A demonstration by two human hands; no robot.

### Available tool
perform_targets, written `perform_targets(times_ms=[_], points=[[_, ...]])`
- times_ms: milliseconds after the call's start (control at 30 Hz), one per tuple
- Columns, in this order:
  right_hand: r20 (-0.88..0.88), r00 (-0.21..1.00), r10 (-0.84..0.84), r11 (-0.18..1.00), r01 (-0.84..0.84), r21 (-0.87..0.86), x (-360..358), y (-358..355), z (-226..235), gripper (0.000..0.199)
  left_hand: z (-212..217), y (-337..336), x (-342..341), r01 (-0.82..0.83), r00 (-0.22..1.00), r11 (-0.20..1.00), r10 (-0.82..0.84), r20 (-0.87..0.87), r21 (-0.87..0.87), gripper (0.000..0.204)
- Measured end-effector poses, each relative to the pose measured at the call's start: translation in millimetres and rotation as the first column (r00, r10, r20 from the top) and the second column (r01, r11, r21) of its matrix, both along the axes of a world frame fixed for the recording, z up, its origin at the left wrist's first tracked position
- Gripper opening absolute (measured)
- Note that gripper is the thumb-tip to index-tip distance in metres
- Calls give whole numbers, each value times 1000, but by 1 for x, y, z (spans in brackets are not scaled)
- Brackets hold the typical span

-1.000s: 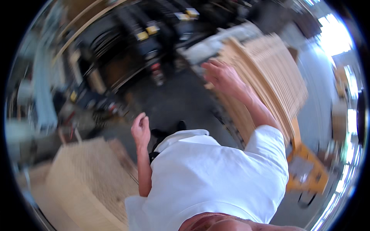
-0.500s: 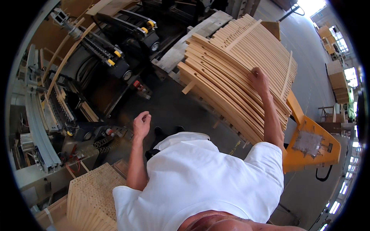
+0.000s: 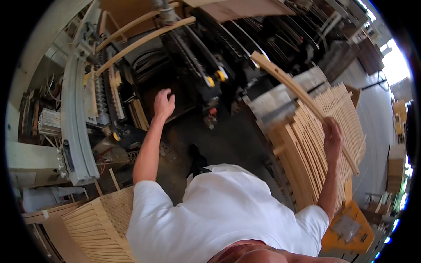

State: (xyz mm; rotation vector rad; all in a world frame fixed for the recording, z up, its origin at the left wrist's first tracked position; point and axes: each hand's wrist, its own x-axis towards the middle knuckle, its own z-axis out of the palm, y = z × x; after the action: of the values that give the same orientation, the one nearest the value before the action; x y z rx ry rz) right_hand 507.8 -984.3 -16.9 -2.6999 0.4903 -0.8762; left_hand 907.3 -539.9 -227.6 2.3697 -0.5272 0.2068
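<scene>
A long, slightly curved wooden slat point(image 3: 287, 81) with holes near its far end is gripped by my right hand point(image 3: 334, 135). It slants above a stack of similar wooden slats point(image 3: 309, 144), its far end reaching past the stack toward the dark machine. My left hand point(image 3: 163, 105) is raised at the left with fingers loosely apart, holding nothing. Beyond that hand, two curved wooden bars point(image 3: 142, 46) lie across the machine's rails, near a metal clamp head point(image 3: 166, 14).
Black machine arms with yellow rollers point(image 3: 210, 81) stand ahead. A grey curved metal rail point(image 3: 75, 127) runs along the left. Behind my left elbow is another pile of wooden pieces point(image 3: 116, 210). An orange pallet jack point(image 3: 348, 230) stands at the lower right.
My right hand has lifted a slat off the stack. My left hand has reached forward and its fingers have spread. The view has turned, shifting the stack rightward and the machine closer to centre.
</scene>
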Motion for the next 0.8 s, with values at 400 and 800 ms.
perform_targets(times_ms=[400, 800], points=[[-87, 985, 150, 978, -135, 158, 178, 136, 4, 31, 65, 17, 334, -330, 944, 797, 275, 183, 506, 59], [-59, 810, 583, 805, -567, 176, 445, 183, -50, 24, 74, 4, 89, 176, 960, 969, -130, -248, 174, 32]])
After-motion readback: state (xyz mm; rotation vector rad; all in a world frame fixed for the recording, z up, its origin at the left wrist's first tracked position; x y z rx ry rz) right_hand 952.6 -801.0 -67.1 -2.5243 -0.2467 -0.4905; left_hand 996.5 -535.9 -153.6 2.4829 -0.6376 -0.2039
